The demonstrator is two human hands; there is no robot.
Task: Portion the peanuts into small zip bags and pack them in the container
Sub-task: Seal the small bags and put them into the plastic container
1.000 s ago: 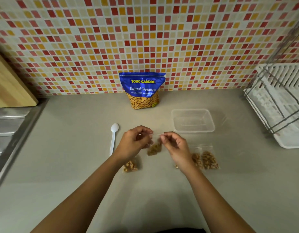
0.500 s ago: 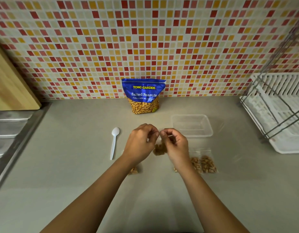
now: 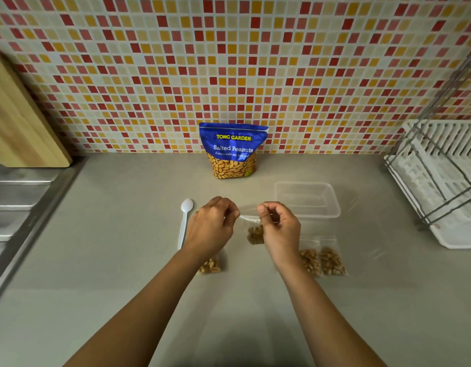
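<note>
**Sealing the fourth small bag: pinch at the zip strip**

The small zip bag (image 3: 255, 234) hangs between both hands above the counter (image 3: 97, 234), just in front of the clear container (image 3: 333, 202). The left hand (image 3: 212, 226) pinches the left end of the bag's top strip. The right hand (image 3: 279, 229) pinches the right end, fingers curled. The strip is drawn taut between them.

Handling, as judged: thin, soft film with a light load of peanuts pooled at the bottom. It is limp and likely slippery, so grip belongs at the stiffer zip strip, not the belly. Squeezing the nuts risks crushing them or splitting the film.

Other filled bags lie flat on the counter: two side by side (image 3: 321, 260) near the right wrist and one (image 3: 210, 266) partly under the left wrist. The container holds nothing yet. The peanut pouch (image 3: 233, 152) stands against the tiled wall, and the white spoon (image 3: 185, 221) lies just left of the left hand.

Against half a second ago: the fingertips were nearly meeting at the top of the bag, and they now sit apart. The bags on the counter, the spoon and the container have not shifted.
</note>
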